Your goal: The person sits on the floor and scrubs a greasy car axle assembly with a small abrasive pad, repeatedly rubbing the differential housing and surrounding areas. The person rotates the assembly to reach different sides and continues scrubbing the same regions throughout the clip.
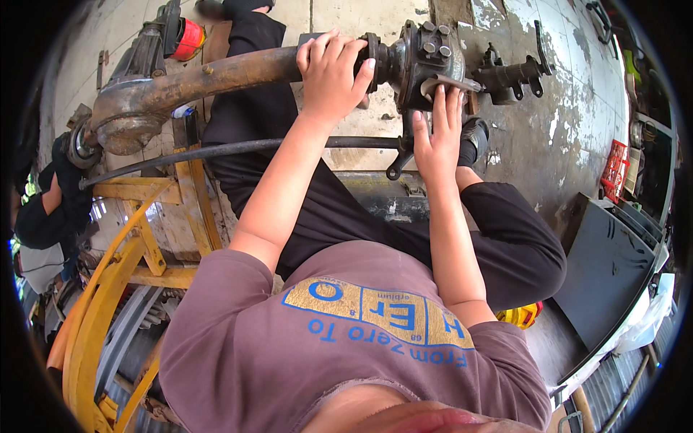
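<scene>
A brown, worn axle housing (231,71) runs across the upper part of the head view, with a bulging differential case (130,119) at its left. My left hand (330,81) lies over the tube near its right end, fingers bent over the top and thumb by the flange (372,61). At that end is a dark, greasy wheel hub (415,68) with several studs or bolts on a raised block. My right hand (437,141) reaches up to the hub's near side. Its fingers are stretched out, their tips touching a curved grey metal edge (451,81), and the thumb stands apart.
A dark rod (289,143) runs below the axle. Beyond the hub, a dark bracketed part (509,78) lies on the worn floor. A yellow frame (137,189) stands left, near another person's arm (52,193). On the right are a grey metal box (603,270) and a red basket (615,172).
</scene>
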`<state>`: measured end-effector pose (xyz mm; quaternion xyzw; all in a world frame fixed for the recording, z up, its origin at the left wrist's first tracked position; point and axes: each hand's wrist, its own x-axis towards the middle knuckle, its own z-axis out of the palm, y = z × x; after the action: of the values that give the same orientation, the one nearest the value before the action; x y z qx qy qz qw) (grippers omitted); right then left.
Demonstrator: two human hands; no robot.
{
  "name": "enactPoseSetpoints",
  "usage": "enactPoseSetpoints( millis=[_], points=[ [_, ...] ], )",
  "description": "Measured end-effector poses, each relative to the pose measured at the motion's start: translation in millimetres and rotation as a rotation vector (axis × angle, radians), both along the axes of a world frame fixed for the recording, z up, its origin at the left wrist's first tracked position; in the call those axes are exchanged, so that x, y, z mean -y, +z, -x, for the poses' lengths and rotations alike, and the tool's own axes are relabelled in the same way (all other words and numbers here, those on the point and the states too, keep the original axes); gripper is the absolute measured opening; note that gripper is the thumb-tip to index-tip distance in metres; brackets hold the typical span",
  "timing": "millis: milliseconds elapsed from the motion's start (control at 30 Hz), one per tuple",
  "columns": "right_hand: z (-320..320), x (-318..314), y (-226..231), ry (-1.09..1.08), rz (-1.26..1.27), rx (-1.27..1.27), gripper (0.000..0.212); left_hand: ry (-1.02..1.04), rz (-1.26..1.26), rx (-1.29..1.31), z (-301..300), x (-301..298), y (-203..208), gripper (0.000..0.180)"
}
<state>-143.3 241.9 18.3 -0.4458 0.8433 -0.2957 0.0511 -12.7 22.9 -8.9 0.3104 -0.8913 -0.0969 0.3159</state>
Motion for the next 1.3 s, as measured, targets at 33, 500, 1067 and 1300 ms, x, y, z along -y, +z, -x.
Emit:
enactPoseSetpoints(
  millis=[33, 500, 1067, 1300],
  points=[
    [4.4, 3.6, -2.6, -0.001, 0.016, 0.001, 0.072, 0.002, 0.006, -0.002, -0.2, 2.4, 2.4, 0.036],
    [7.3, 4.1, 5.9, 0.01, 0.013, 0.028, 0.073, -0.006, -0.032, 0.013, -1.1, -0.1, 4.6, 0.038],
    [13.7, 7.0, 7.2, -0.004, 0.071, 0.078, 0.073, -0.013, -0.042, 0.016, 1.2, -2.5, 8.2, 0.035],
    [20.6, 17.2, 21.4, 0.015, 0.095, 0.105, 0.066, -0.005, -0.039, 0.039, 0.4, -2.0, 7.6, 0.036]
  ],
)
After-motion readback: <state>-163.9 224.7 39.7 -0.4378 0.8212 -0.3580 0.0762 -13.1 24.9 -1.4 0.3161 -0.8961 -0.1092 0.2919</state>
